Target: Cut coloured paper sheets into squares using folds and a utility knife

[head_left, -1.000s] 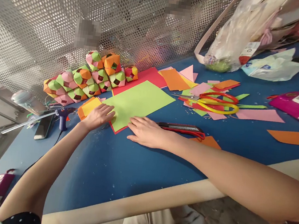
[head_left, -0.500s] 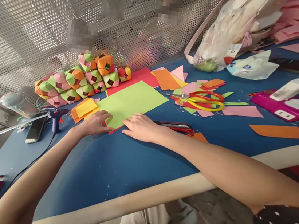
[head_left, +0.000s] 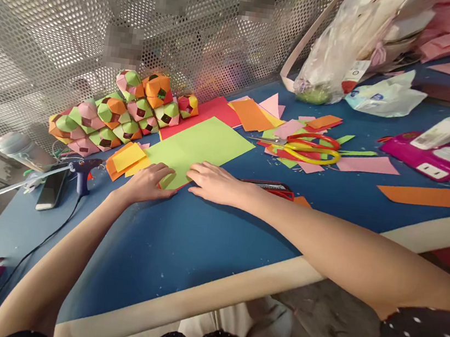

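A light green sheet (head_left: 212, 142) lies flat on the blue bench (head_left: 181, 246), its near corner between the person's two hands. Red paper (head_left: 218, 111) shows beyond its far edge, and a thin sliver of red peeks out at that near corner. The left hand (head_left: 145, 184) rests at the sheet's near left edge, its grip loose, thumb and fingers apart around the corner. The right hand (head_left: 217, 184) lies with fingertips on the near right edge, thumb held off from the fingers; neither seems to clamp anything.

Just beyond the left hand sit orange and yellow slips (head_left: 129, 157). A red-and-black cutter (head_left: 270, 186) lies beside the right wrist, partly hidden by it. Farther right, scissors (head_left: 316, 159) with one red and one yellow handle lie across coloured scraps (head_left: 290, 128).

Out to the left I can see a glue gun (head_left: 83, 175), a phone (head_left: 51, 190) and a tumbler (head_left: 24, 150). Folded paper balls (head_left: 112, 111) are piled against the perforated screen (head_left: 203, 16). A magenta power strip (head_left: 428, 169) sits well to the right.
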The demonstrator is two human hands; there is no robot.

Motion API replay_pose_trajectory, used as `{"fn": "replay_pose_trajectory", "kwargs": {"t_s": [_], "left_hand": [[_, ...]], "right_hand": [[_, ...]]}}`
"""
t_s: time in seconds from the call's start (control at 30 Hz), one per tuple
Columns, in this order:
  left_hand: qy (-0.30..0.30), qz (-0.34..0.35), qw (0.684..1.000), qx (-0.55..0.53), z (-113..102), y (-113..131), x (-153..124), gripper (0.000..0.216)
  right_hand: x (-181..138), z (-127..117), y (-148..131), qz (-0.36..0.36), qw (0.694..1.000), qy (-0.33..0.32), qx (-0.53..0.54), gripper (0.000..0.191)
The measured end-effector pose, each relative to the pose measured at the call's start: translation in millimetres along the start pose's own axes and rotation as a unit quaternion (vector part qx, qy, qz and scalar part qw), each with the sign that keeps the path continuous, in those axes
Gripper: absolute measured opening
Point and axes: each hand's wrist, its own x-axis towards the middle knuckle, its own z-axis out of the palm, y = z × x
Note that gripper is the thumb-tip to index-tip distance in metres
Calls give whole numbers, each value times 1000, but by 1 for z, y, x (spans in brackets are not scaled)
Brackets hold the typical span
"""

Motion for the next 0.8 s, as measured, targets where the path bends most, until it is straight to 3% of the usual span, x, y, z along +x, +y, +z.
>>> {"fn": "replay_pose_trajectory", "kwargs": {"t_s": [0.4, 0.67, 0.8], "left_hand": [[-9, -28, 1000, -3, -3, -2, 11, 33], [12, -47, 999, -13, 3, -4, 11, 26], [21, -61, 998, -19, 9, 2, 8, 48]], "right_hand": [[5, 6, 21, 23, 999, -7, -32, 22], [9, 1, 45, 96, 994, -19, -48, 23], [9, -2, 58, 141, 990, -6, -20, 25]]}}
